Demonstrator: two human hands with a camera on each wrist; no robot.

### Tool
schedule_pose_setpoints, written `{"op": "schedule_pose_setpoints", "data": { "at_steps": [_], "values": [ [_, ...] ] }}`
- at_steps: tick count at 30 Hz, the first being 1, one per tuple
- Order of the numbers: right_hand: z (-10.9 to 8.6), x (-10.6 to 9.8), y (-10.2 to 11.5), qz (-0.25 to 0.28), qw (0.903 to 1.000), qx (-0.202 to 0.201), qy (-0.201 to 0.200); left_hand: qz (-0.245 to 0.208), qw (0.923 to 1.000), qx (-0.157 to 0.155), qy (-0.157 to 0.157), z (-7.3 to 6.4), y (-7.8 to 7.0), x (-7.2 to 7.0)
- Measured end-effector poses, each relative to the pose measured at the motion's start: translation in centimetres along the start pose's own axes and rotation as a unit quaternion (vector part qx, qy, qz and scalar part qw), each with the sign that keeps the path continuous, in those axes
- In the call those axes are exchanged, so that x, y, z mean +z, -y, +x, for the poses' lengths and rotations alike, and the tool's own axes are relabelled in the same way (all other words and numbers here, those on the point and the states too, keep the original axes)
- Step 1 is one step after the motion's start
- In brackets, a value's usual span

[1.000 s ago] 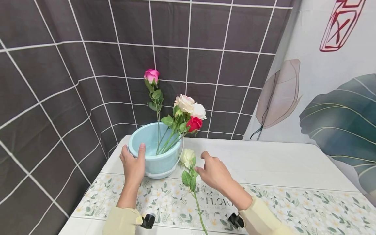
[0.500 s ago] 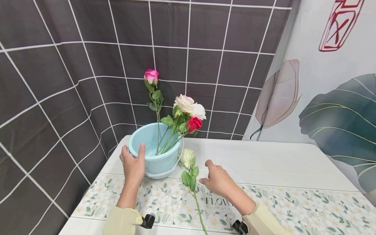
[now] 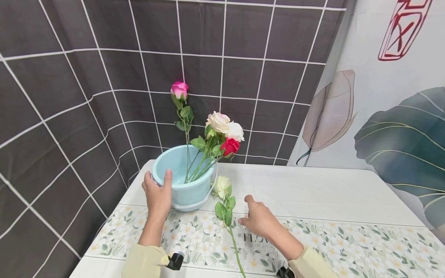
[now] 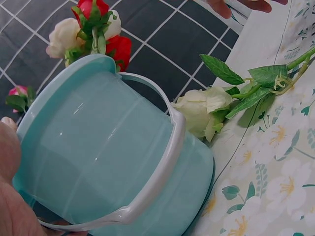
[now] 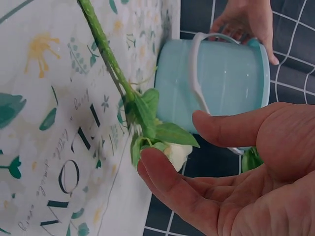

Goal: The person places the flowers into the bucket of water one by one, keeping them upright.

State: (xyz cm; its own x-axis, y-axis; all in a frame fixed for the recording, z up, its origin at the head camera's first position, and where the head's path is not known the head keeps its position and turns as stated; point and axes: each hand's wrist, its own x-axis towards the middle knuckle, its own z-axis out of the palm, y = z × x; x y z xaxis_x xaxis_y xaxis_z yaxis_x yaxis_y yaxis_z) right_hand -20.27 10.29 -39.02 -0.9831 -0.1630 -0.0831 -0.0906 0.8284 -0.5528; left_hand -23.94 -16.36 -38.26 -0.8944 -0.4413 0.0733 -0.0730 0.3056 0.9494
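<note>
A light blue bucket (image 3: 191,195) with a grey handle (image 4: 165,162) stands at the left of the table. My left hand (image 3: 158,197) grips its near left rim, thumb on top and fingers outside. Inside it, long-stemmed roses lean: a pink rose (image 3: 179,90) at the back, a cream rose (image 3: 219,122), a white rose (image 3: 235,132) and a red rose (image 3: 230,146) at the right. A pale rose (image 3: 221,187) lies on the table beside the bucket, stem toward me. Just right of its leaves, my right hand (image 3: 260,219) hovers with thumb and fingers apart, holding nothing.
The white table (image 3: 313,189) carries a floral printed strip (image 3: 347,239) with lettering. Behind it hangs a dark grid-patterned cloth (image 3: 243,77), close to the pink rose. A pale cloth with printed leaves (image 3: 406,143) hangs at the right.
My right hand has drawn back a little to the right and toward me, away from the lying rose. The left hand, bucket and roses have stayed put.
</note>
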Motion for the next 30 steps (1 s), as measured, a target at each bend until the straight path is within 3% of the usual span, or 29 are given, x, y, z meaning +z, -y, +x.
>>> {"op": "schedule_pose_setpoints", "data": {
  "at_steps": [20, 30],
  "values": [
    [-0.7, 2.6, -0.3, 0.002, 0.9996, 0.006, 0.028, -0.001, 1.0, -0.001, 0.002, 0.0, 0.0, 0.0],
    [-1.1, 3.9, -0.3, -0.016, 0.9997, -0.001, 0.018, -0.002, 1.0, 0.002, 0.004, 0.0, 0.0, 0.0]
  ]
}}
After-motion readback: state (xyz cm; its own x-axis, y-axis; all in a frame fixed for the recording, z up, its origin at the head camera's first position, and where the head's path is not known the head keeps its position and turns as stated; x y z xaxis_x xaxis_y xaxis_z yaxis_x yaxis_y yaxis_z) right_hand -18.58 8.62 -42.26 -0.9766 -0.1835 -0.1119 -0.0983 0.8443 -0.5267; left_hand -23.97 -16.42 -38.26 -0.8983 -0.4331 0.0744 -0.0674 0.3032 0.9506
